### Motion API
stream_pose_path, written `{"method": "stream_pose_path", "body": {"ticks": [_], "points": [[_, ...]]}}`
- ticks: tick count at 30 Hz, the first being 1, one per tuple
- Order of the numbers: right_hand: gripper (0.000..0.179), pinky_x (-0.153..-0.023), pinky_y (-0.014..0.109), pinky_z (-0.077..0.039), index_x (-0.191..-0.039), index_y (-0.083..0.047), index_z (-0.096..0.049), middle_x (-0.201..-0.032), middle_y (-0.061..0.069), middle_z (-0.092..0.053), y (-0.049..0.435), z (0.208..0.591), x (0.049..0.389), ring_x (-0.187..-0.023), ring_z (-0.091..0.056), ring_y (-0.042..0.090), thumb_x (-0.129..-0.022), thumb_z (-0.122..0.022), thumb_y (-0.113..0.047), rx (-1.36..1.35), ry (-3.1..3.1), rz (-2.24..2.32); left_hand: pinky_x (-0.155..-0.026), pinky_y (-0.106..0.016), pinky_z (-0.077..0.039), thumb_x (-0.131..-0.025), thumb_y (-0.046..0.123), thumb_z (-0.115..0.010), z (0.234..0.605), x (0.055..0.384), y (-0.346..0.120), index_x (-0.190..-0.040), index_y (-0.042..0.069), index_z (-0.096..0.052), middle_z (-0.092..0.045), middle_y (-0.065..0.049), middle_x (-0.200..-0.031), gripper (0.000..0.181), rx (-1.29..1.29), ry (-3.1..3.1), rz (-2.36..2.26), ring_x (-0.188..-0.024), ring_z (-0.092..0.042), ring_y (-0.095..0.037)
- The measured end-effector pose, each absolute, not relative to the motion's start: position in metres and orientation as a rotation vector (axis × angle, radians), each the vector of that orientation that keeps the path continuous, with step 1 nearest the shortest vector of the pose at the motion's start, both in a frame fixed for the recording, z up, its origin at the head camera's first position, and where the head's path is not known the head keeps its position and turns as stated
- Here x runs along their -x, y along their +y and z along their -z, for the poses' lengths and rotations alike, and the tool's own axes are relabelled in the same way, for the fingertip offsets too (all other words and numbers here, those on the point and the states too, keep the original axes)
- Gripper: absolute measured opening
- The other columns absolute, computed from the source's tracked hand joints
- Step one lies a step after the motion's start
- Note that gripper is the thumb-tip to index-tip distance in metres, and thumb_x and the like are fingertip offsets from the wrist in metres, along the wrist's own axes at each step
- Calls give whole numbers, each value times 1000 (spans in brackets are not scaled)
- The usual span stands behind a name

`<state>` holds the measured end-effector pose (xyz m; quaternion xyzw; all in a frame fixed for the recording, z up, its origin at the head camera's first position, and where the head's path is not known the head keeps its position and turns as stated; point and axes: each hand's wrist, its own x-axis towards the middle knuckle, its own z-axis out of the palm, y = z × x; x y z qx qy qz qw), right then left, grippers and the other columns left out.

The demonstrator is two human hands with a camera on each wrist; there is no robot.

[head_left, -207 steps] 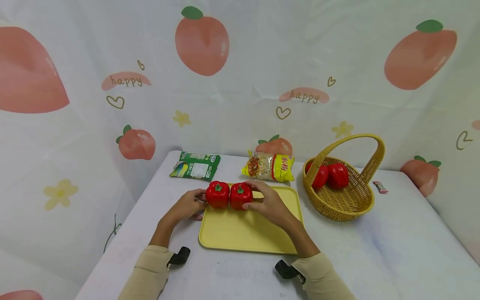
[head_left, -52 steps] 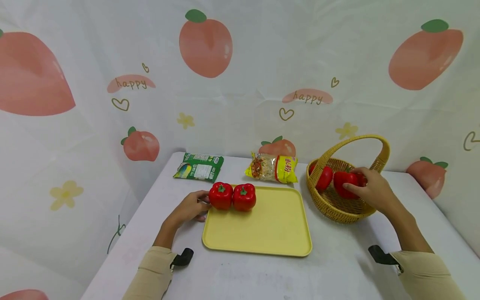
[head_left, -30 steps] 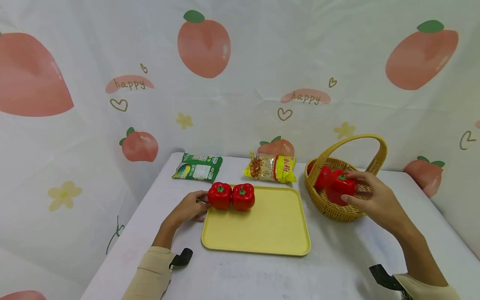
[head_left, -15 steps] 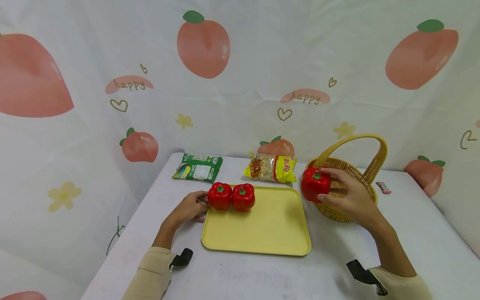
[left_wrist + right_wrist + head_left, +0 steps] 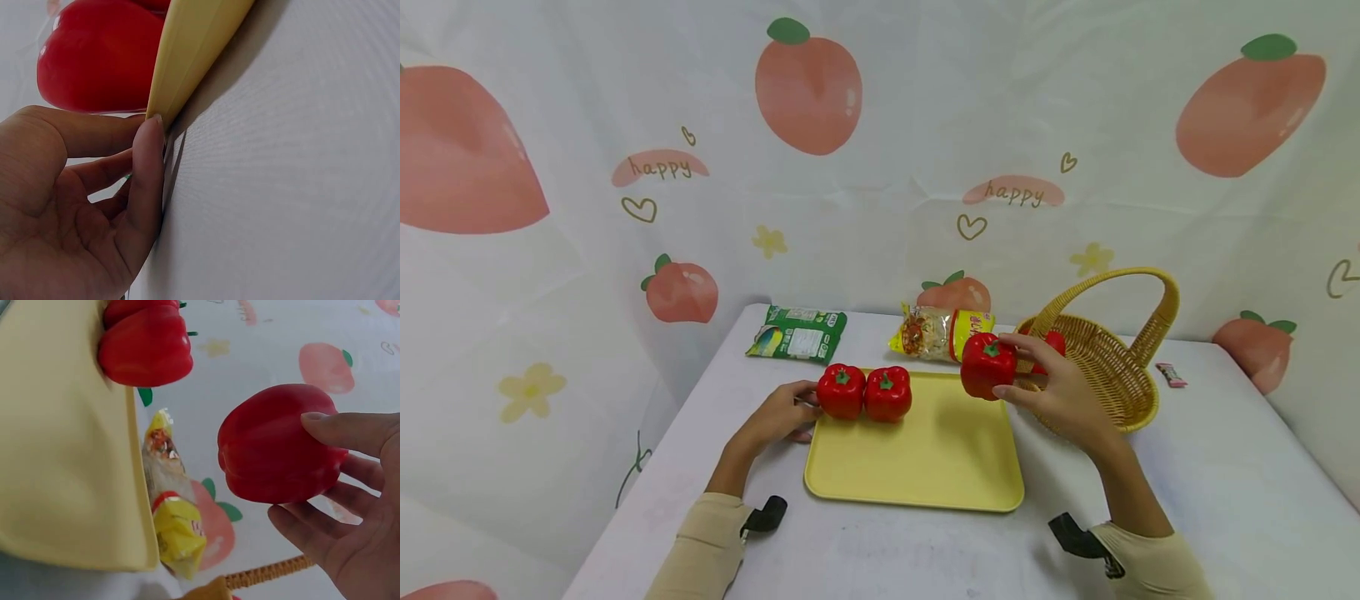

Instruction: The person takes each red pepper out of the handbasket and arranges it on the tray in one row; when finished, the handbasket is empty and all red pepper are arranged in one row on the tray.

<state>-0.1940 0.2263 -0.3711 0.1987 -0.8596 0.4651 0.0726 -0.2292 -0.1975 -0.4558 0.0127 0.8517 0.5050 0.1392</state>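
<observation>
My right hand [image 5: 1060, 396] holds a red bell pepper [image 5: 988, 367] in the air over the right back part of the yellow tray [image 5: 917, 467]. In the right wrist view, thumb and fingers curl round that bell pepper [image 5: 281, 444]. On the tray's back left stand two more red bell peppers [image 5: 841, 392] [image 5: 888, 394], side by side with green stems up. At the tray's left edge my left hand [image 5: 777, 414] pinches the rim; the left wrist view shows the thumb and a finger at the tray edge [image 5: 187, 56], close to a bell pepper [image 5: 100, 56].
A wicker basket [image 5: 1138, 358] with a tall handle stands right of the tray, a red bell pepper [image 5: 1055, 346] partly visible inside. Behind the tray lie a green packet [image 5: 797, 333] and a yellow-ended clear packet [image 5: 936, 332]. A small pink wrapper [image 5: 1171, 375] lies right of the basket.
My right hand let go of a bell pepper on the tray, took another from the basket, lifted it out and carried it left over the tray. The left hand has stayed at the tray's edge.
</observation>
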Motion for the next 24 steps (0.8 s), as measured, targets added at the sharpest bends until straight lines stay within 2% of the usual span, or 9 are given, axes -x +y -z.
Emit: {"method": "stream_pose_path", "body": {"ticks": [3, 8, 12, 19, 24], "points": [[68, -93, 20, -58, -153, -12, -53, -147, 17, -57, 221, 373, 195, -128, -63, 41, -92, -83, -14, -597, -2585, -1437, -74, -33, -66, -98, 13, -65, 455, 229, -197, -148, 3, -57, -63, -15, -127, 52, -40, 2457, -1463, -98, -65, -24], [68, -93, 34, -63, -154, -14, -52, -147, 16, -57, 215, 377, 194, -126, -64, 43, -93, -83, -15, -587, -2593, -1491, -74, -33, -66, -97, 13, -66, 454, 229, -196, -148, 3, -57, -64, -15, -127, 53, -37, 2459, -1457, -99, -65, -25], [68, -97, 43, -62, -153, -14, -52, -147, 15, -57, 214, 381, 195, -127, -63, 41, -93, -83, -17, -569, -2598, -1482, -74, -33, -66, -97, 13, -67, 453, 230, -196, -148, 3, -57, -64, -15, -127, 53, -37, 2453, -1452, -100, -65, -25], [68, -92, 39, -64, -153, -12, -52, -147, 18, -58, 210, 391, 200, -127, -65, 43, -93, -83, -16, -586, -2611, -1529, -74, -33, -66, -97, 13, -67, 453, 230, -196, -148, 3, -56, -64, -16, -127, 54, -33, 2455, -1444, -101, -64, -25], [70, -96, 45, -63, -153, -10, -52, -148, 17, -58, 205, 398, 205, -132, -62, 43, -91, -84, -15, -583, -2629, -1518, -74, -33, -66, -97, 12, -65, 453, 230, -196, -149, 3, -56, -64, -16, -128, 53, -38, 2449, -1451, -102, -64, -25]]}}
